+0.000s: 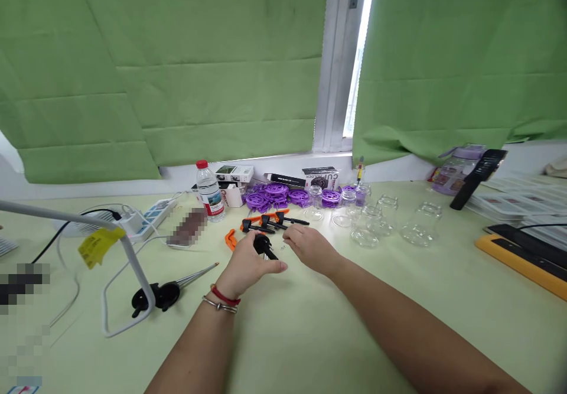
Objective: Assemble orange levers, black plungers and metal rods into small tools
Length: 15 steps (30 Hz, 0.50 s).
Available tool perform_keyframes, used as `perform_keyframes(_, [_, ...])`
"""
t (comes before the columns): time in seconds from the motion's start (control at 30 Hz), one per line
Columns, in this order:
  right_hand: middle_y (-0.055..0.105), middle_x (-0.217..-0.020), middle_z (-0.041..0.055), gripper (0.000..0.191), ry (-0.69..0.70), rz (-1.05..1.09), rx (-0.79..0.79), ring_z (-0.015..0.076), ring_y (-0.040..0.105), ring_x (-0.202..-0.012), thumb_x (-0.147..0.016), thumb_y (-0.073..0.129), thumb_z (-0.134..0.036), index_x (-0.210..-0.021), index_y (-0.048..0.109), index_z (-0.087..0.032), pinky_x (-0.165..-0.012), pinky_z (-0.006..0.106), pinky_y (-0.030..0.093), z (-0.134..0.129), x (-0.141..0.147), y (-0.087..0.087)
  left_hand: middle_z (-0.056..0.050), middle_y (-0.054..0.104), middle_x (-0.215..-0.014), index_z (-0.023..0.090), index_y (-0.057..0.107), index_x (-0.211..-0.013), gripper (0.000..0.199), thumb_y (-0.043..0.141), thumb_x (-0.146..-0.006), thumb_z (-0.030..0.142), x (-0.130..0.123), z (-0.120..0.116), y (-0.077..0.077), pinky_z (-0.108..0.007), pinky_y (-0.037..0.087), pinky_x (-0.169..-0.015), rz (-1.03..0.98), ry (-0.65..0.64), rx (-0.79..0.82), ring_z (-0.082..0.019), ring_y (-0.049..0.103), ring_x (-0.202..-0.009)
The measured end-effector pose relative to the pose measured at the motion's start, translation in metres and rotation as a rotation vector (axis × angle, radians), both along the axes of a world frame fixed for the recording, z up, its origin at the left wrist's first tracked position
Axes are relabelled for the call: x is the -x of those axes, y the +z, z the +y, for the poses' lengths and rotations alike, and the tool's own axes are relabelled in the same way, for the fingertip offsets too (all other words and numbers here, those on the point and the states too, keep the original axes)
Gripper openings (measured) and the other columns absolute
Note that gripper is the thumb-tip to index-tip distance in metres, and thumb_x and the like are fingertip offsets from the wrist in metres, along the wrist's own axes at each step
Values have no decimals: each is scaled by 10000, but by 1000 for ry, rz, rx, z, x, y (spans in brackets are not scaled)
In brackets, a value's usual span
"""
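Note:
My left hand (245, 264) is wrapped round a black-and-orange clamp-like tool (264, 245); its curved orange end (230, 240) sticks out on the left and a black bar points toward my thumb. To the right of it, my right hand (305, 245) has its fingertips pinched together just above the table; whatever they hold is hidden. Tiny loose bits (283, 247) lie between the two hands. Right behind them, several similar orange-and-black tools (266, 222) lie side by side on the table.
Purple plastic parts (275, 190) are piled at the back by a water bottle (210, 196) and small boxes (234, 174). Clear glass jars (420, 225) stand back right. A white bent-tube stand (137, 264), black tool (166, 295), phone (188, 228) and power strip (155, 214) are left.

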State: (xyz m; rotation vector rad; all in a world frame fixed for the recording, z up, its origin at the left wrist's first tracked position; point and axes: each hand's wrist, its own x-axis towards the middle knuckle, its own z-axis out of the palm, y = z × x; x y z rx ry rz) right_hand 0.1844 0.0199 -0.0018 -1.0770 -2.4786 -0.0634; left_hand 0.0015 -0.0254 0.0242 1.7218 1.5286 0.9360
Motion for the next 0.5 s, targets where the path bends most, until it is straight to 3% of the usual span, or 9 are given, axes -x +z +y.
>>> perform_keyframes(0.17, [642,-811,70,208,258,139,-242,160,583,-716,-948,345,-195,-932,546,-146,-617,276,437,-21,1,3,-1,542,-845,161,522,-951,584,816,-470,313,-1,-1,2,-290,418,-672,-93,-87,38,-162,503,-764])
perform_keyframes(0.5, [629,-775,61,181,371,180,-185,140,557,-657,-926,378,-191,-931,556,-156,-589,254,458,-19,5,3,8,544,-813,154,542,-947,561,804,-460,244,-2,-1,2,-278,397,-654,-100,-139,55,-151,482,-738])
